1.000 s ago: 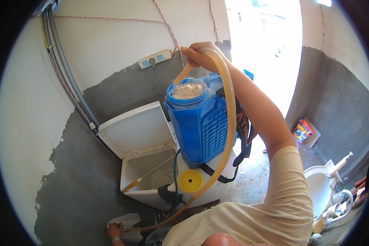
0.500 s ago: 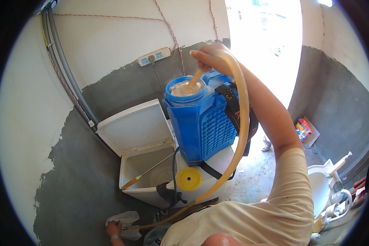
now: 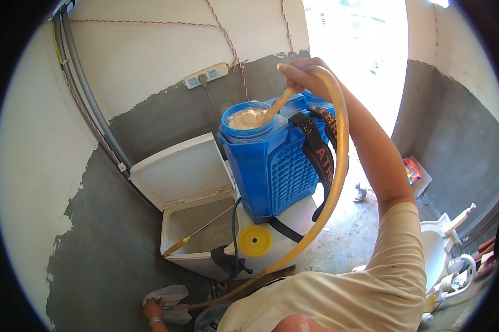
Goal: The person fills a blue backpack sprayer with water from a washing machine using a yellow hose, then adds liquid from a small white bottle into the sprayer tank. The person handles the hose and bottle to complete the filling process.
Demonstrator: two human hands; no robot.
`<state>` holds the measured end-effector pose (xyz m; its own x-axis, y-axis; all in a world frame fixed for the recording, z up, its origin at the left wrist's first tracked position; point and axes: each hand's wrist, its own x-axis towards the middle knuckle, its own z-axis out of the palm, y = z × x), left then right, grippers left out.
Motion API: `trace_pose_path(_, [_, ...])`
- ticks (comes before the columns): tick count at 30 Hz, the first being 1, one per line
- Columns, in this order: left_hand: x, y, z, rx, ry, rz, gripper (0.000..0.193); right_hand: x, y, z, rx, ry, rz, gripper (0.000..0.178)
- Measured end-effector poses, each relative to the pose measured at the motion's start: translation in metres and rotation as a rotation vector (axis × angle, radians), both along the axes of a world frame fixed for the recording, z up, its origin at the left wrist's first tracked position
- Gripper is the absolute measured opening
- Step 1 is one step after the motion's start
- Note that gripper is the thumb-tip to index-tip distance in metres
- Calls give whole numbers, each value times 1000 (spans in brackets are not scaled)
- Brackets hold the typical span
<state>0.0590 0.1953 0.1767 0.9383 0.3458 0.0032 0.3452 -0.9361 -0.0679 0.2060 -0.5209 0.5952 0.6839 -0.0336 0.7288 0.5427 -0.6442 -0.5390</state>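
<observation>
A blue backpack sprayer tank stands upright with its round mouth uncovered. Cloudy, frothy liquid fills the mouth nearly to the rim. Above it, my right hand is closed round a yellowish hose, whose end slants into the mouth at its right side. The hose loops down past the tank toward the lower left. There my left hand is closed beside the hose's other end and a clear plastic bag; what its fingers grip is too small to make out.
The tank rests on a white box with a raised lid. A long screwdriver with an orange handle lies across its opening. A yellow disc is beside the tank. A power strip hangs behind; a white basin stands right.
My right hand has moved right with the hose. The hose end has shifted from the middle of the mouth to its right side, and the loop has swung right. My left hand has stayed put.
</observation>
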Motion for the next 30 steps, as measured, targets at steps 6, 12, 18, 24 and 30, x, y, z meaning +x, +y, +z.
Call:
trace_pose_path(6, [-1,-10,7,-9,1,23,33,4,-4,3,9,5,-19,44])
trace_pose_path(12, [-4,-6,5,-7,-30,-21,35,8,-4,1,29,-23,-3,45])
trace_pose_path(18, [1,-18,18,10,76,66,36,10,-7,4,5,13,14,45])
trace_pose_path(24, [0,-22,20,-8,51,57,34,15,-9,4,-16,0,-28,46])
trace_pose_path(30, [-1,-14,12,6,4,24,34,22,-11,4,-28,4,-31,46])
